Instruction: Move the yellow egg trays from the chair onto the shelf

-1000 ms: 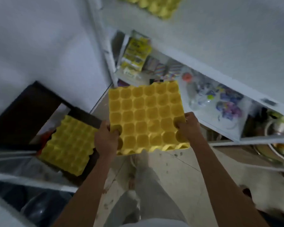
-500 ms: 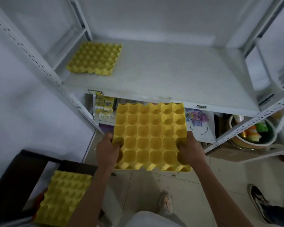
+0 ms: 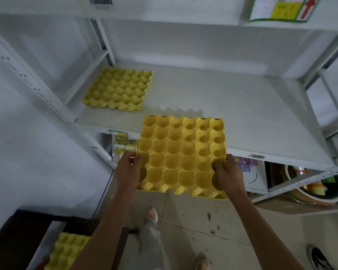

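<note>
I hold a yellow egg tray (image 3: 180,152) flat between both hands. My left hand (image 3: 128,169) grips its near left edge and my right hand (image 3: 229,175) grips its near right edge. The tray's far end hangs over the front lip of the white shelf (image 3: 242,106). A second yellow egg tray (image 3: 118,89) lies on the shelf at the back left corner. More yellow trays (image 3: 66,252) rest on the dark chair (image 3: 18,238) at the bottom left, partly hidden by my left forearm.
The lower shelf holds packets (image 3: 123,144), plastic bags (image 3: 246,165) and a bowl (image 3: 316,189) with goods at the right. Slotted white uprights (image 3: 39,90) frame the shelf. A label (image 3: 281,8) hangs on the shelf above. My shoe (image 3: 151,215) stands on the tiled floor; another person's shoe (image 3: 318,260) shows at bottom right.
My view has tilted up from the chair to the shelf. Both hands have carried the tray up and forward, so its far end now overlaps the shelf's front edge.
</note>
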Demonstrator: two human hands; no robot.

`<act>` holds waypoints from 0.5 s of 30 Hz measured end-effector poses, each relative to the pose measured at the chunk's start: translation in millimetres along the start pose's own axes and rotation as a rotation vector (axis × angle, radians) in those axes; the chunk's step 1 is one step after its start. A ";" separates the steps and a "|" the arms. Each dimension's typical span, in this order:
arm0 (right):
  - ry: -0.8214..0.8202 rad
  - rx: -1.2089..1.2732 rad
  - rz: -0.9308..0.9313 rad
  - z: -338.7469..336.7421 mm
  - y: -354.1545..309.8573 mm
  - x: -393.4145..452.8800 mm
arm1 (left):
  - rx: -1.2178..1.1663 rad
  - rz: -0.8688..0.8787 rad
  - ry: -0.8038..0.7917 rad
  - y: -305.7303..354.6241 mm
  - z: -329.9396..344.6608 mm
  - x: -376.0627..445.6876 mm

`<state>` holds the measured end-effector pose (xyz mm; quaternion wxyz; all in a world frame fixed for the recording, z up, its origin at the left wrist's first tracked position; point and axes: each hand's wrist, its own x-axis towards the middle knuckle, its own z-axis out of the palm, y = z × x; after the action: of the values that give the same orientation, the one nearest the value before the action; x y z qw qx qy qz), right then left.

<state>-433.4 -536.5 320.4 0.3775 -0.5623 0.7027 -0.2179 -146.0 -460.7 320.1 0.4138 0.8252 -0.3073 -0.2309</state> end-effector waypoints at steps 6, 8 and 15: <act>0.069 0.179 -0.003 49.2 -50.4 41.7 | -0.005 0.050 -0.031 10.9 -1.0 106.7; 0.093 0.200 0.031 63.5 -58.4 58.5 | 0.057 0.084 -0.041 15.1 1.6 133.1; 0.181 0.161 0.169 78.8 -69.8 131.5 | 0.249 0.140 -0.182 31.3 33.5 196.2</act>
<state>-339.4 -671.7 285.0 0.3734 -0.4471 0.7591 -0.2906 -39.0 -630.5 302.6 0.2937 0.8224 -0.4265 -0.2356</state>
